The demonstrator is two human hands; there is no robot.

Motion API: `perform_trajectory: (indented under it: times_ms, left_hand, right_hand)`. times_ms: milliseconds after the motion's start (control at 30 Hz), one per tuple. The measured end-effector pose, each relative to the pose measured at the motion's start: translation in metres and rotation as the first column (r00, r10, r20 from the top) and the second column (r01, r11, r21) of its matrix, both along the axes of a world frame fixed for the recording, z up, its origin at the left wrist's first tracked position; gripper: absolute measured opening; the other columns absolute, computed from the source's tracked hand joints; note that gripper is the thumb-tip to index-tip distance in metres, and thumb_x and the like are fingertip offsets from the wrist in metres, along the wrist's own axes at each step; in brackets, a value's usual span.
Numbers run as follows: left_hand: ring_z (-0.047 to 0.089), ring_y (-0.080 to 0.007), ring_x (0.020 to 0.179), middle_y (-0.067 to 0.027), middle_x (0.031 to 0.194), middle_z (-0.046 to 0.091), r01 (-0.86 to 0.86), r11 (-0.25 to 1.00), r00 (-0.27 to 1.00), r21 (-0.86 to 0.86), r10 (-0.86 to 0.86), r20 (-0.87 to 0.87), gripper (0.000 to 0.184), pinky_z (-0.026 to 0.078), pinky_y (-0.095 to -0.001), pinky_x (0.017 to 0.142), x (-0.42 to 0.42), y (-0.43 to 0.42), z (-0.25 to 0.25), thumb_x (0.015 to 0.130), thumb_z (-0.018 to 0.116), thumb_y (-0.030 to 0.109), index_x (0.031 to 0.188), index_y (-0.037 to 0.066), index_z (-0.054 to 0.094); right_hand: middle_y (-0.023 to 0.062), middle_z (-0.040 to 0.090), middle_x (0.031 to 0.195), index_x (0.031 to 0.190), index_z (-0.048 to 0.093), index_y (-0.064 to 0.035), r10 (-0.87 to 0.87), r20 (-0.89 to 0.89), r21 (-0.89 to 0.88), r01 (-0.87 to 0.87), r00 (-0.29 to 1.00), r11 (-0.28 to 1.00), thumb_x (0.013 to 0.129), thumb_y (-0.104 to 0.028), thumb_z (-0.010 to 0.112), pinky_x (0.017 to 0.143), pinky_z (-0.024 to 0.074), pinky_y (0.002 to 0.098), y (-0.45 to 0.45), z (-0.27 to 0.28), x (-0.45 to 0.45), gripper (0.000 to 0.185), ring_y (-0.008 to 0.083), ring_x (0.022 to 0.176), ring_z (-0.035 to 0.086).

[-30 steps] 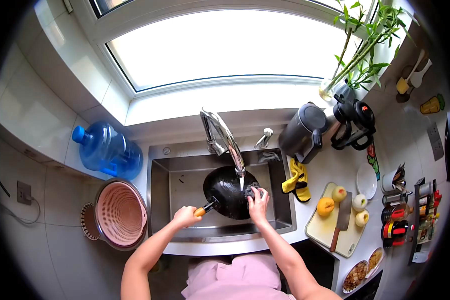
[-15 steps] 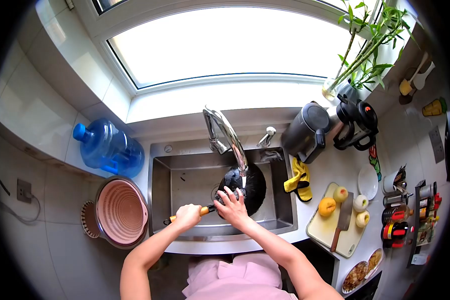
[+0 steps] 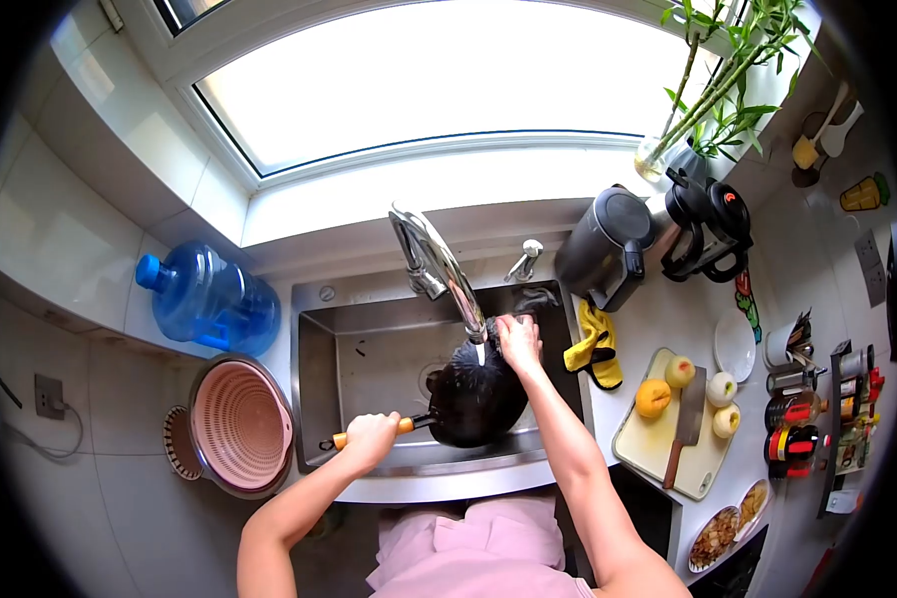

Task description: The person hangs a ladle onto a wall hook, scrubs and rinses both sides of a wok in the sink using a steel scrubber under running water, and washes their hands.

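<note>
A black wok (image 3: 476, 404) is tilted in the steel sink (image 3: 369, 359), water from the faucet (image 3: 447, 261) falling on its upper part. My left hand (image 3: 372, 439) is closed around its yellow-orange handle (image 3: 406, 426), left of the bowl. My right hand (image 3: 518, 344) is at the wok's far right edge, just right of the spout. Its fingers are curled over a dark, rough wad (image 3: 493, 331) that looks like a scouring pad, mostly hidden by hand and wok.
Left of the sink are a blue water jug (image 3: 214, 299) and a pink colander (image 3: 234, 424). On the right stand a dark kettle (image 3: 608, 244), yellow gloves (image 3: 595, 344), and a cutting board (image 3: 633, 439) with peeled fruit and a cleaver (image 3: 688, 429). A grey cloth (image 3: 536, 298) lies at the sink's back rim.
My right hand has moved from the wok's near middle to its far right edge. The wok has tilted and shifted slightly nearer; my left hand still grips the handle.
</note>
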State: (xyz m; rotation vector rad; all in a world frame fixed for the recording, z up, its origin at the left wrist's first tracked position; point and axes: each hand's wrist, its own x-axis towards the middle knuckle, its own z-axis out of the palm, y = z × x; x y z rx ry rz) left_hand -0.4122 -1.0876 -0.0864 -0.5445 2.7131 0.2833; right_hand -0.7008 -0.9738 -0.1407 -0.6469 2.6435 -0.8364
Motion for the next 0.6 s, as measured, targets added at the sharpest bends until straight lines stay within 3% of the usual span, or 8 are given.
perform_trajectory:
  times_ms: [100,200,233,333,400,433,533,600]
  left_hand:
    - [0.065,-0.0301,0.062,-0.0134,0.065,0.064,-0.002,1.000,1.000,0.001,0.002,0.010,0.009,0.050,-0.0414,0.055,0.004,0.002,0.001,0.078,0.056,0.013,0.084,0.006,0.058]
    - [0.065,-0.0299,0.062,-0.0132,0.065,0.064,0.013,1.000,1.000,-0.004,-0.013,0.016,0.009,0.050,-0.0411,0.054,0.004,0.003,0.005,0.078,0.055,0.012,0.084,0.006,0.058]
    - [0.065,-0.0299,0.063,-0.0131,0.065,0.064,0.015,1.000,1.000,-0.014,-0.014,0.011,0.009,0.050,-0.0411,0.054,0.004,0.005,0.006,0.079,0.055,0.012,0.084,0.006,0.058]
    - [0.065,-0.0298,0.063,-0.0130,0.065,0.064,0.007,0.999,1.000,-0.036,-0.006,0.004,0.008,0.050,-0.0411,0.055,0.004,0.008,0.007,0.079,0.054,0.012,0.084,0.006,0.057]
    - [0.065,-0.0297,0.063,-0.0130,0.065,0.064,-0.004,0.999,1.000,-0.048,0.003,-0.010,0.008,0.050,-0.0411,0.055,0.002,0.006,0.007,0.079,0.054,0.012,0.083,0.006,0.057]
    - [0.065,-0.0296,0.063,-0.0129,0.065,0.064,0.009,0.999,1.000,-0.051,-0.009,-0.009,0.007,0.050,-0.0410,0.054,0.002,0.006,0.007,0.079,0.054,0.012,0.083,0.006,0.057]
    - [0.065,-0.0293,0.062,-0.0126,0.064,0.064,0.021,0.999,1.000,-0.046,-0.021,-0.004,0.007,0.050,-0.0407,0.054,0.006,0.005,0.003,0.079,0.054,0.012,0.083,0.007,0.056]
    - [0.065,-0.0290,0.061,-0.0124,0.064,0.064,0.016,0.999,1.000,-0.039,-0.015,0.007,0.006,0.050,-0.0405,0.053,0.004,0.004,0.002,0.080,0.054,0.012,0.083,0.007,0.056]
  right_hand:
    - [0.0111,0.046,0.119,0.103,0.065,-0.0209,0.109,-0.103,0.000,-0.110,0.989,0.994,0.082,-0.041,0.062,0.086,0.0382,0.0584,0.003,0.009,0.040,0.029,0.0326,0.114,0.042]
    - [0.0084,0.046,0.119,0.103,0.065,-0.0239,0.316,-0.309,0.021,-0.326,0.897,0.945,0.073,-0.045,0.068,0.083,0.0382,0.0513,0.002,0.033,0.082,0.037,0.0300,0.115,0.040]
    - [0.0073,0.046,0.119,0.104,0.065,-0.0237,0.298,-0.330,0.053,-0.297,0.896,0.953,0.072,-0.045,0.069,0.083,0.0379,0.0502,0.001,0.028,0.079,0.039,0.0289,0.115,0.038]
    - [0.0141,0.048,0.117,0.107,0.065,-0.0218,0.135,-0.134,0.044,-0.130,0.982,0.990,0.073,-0.048,0.067,0.085,0.0415,0.0527,-0.005,-0.007,0.029,0.043,0.0329,0.113,0.045]
    - [0.0149,0.047,0.120,0.109,0.064,-0.0206,-0.025,0.164,0.072,0.013,0.986,0.997,0.074,-0.047,0.066,0.090,0.0412,0.0536,-0.002,-0.023,-0.008,0.044,0.0350,0.116,0.045]
    - [0.0150,0.047,0.121,0.110,0.064,-0.0205,-0.066,0.232,0.090,0.046,0.971,0.995,0.076,-0.045,0.065,0.091,0.0411,0.0528,-0.001,-0.026,-0.015,0.042,0.0361,0.119,0.043]
    - [0.0144,0.044,0.123,0.111,0.063,-0.0239,0.032,0.102,0.096,-0.042,0.994,0.995,0.076,-0.048,0.062,0.092,0.0381,0.0572,-0.003,-0.008,0.007,0.043,0.0342,0.119,0.042]
    - [0.0124,0.046,0.121,0.109,0.064,-0.0249,0.238,-0.011,0.077,-0.236,0.971,0.969,0.076,-0.044,0.064,0.091,0.0386,0.0564,-0.002,0.009,0.024,0.039,0.0338,0.117,0.043]
